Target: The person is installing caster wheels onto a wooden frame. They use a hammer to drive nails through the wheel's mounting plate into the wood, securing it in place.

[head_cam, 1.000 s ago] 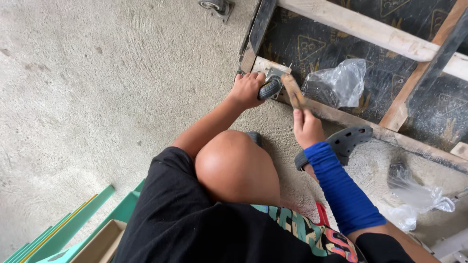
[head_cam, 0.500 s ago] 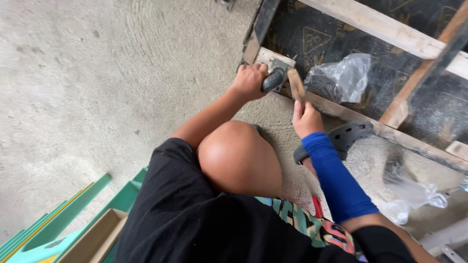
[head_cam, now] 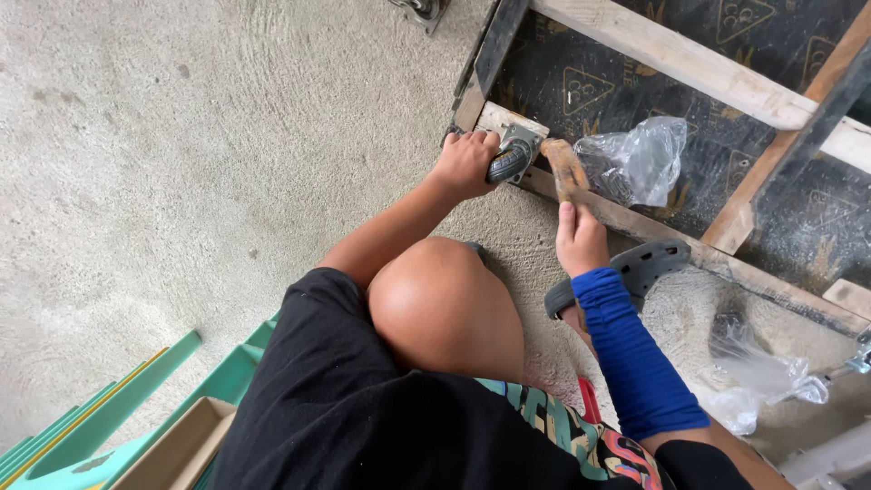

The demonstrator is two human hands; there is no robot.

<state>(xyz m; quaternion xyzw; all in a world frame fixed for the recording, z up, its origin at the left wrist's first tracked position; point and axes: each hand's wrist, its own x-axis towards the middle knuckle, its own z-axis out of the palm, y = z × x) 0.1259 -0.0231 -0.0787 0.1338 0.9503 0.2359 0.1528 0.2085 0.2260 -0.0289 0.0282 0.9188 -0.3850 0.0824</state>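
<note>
Left hand (head_cam: 464, 163) is clamped on a small black caster wheel (head_cam: 508, 161), held against the corner of the wooden frame (head_cam: 635, 218) over concrete. Right hand (head_cam: 579, 238) is closed around a wooden handle (head_cam: 564, 168). 1 clear plastic bag (head_cam: 635, 161) lies just beside it; a raised knee (head_cam: 445, 304) blocks the foreground.

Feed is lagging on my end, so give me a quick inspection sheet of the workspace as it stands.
Surface: rough concrete floor.
Job's things: caster wheel at corner of wooden frame; wooden-handled tool.
Clutter: clear plastic bag on frame, another on floor; dark sandal.
Grippers: left hand grips caster wheel; right hand holds tool handle.
Cables: nothing seen.
Surroundings: green stool, lower left.
</note>
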